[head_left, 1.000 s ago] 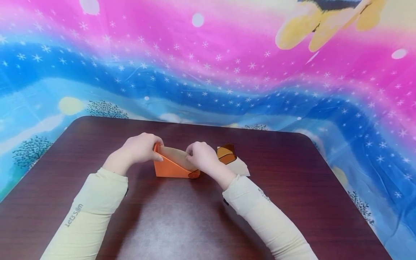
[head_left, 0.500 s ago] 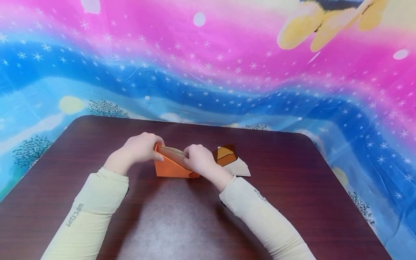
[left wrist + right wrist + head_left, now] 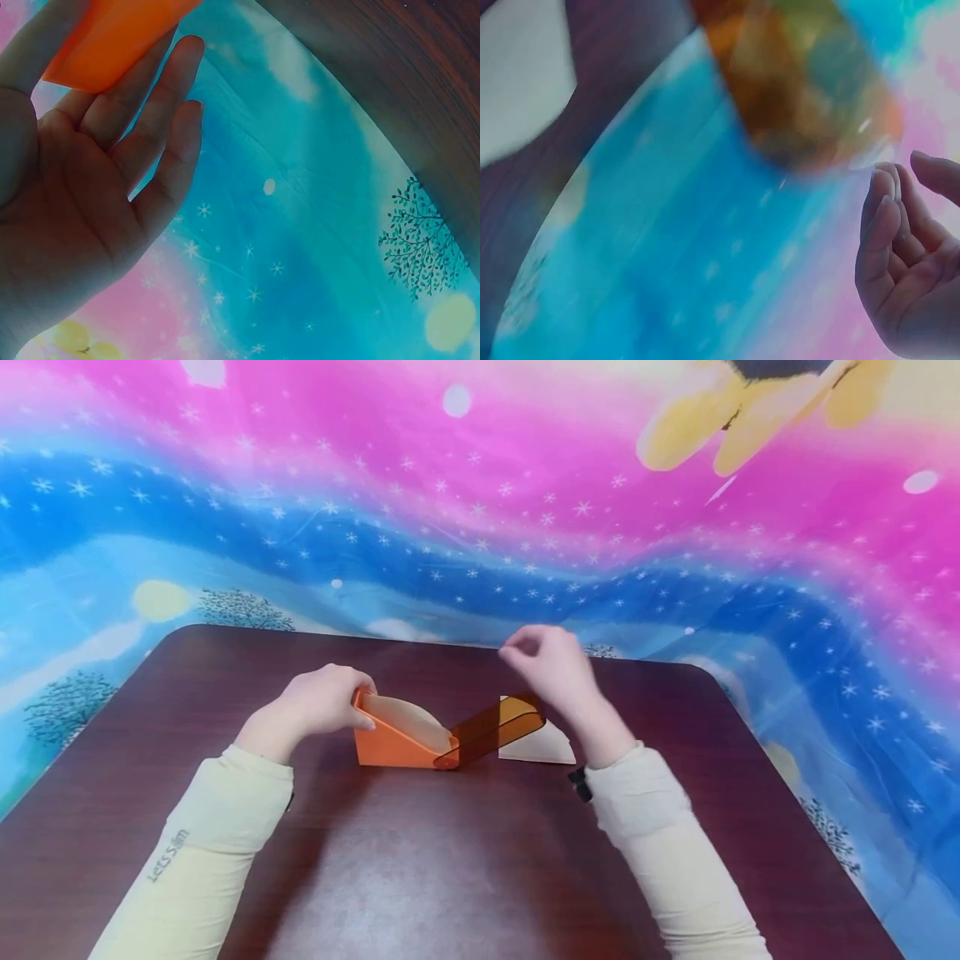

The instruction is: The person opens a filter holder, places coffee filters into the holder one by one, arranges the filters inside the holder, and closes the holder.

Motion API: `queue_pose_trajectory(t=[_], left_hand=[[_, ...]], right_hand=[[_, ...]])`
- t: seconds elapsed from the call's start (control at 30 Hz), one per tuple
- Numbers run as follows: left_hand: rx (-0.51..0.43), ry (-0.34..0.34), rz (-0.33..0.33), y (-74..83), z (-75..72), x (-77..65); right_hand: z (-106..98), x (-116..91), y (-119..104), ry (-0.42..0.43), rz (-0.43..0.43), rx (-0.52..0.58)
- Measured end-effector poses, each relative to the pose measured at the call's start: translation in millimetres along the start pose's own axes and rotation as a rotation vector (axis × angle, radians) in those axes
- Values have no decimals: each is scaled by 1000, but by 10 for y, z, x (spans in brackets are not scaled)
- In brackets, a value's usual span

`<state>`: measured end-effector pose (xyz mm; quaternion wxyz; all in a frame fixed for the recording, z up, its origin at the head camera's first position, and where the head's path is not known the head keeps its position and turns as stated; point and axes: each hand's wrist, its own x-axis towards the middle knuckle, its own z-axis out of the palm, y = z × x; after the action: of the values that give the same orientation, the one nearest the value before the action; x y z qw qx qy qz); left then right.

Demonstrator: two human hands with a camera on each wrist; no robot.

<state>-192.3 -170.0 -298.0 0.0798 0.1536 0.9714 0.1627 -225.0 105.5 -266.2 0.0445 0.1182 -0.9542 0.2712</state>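
Your left hand (image 3: 318, 706) reaches forward, its grip pinching the tall end of the orange box (image 3: 397, 747) on the bench (image 3: 405, 868). Your right hand (image 3: 555, 668) is raised near the amber cover (image 3: 487, 737), fingers loosely bent, thumb apart from them.

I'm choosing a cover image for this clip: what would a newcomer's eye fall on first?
Probably the pink-and-blue snowflake backdrop, spread behind the dark table. Next, the bright orange box just left of the head view's centre, gripped by the left hand, with tan paper in it. Then the see-through amber lid, tilted up from the box's low end, with the empty right hand near its tip.
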Motion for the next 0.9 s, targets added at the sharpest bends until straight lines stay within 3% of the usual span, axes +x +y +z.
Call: queue_pose_trajectory(t=[0.07, 0.17, 0.4, 0.57, 0.9], left_hand=[[-1, 0, -1, 6, -4, 0], [-5, 0, -5, -4, -7, -14], [-8, 0, 1, -19, 7, -6], [4, 11, 11, -11, 9, 2], [10, 14, 6, -22, 17, 14]], right_hand=[[-119, 55, 184, 23, 55, 7], [-102, 134, 461, -30, 142, -56], [348, 155, 929, -262, 270, -255], [530, 111, 1068, -338, 301, -319], [541, 129, 1206, -431, 344, -286]])
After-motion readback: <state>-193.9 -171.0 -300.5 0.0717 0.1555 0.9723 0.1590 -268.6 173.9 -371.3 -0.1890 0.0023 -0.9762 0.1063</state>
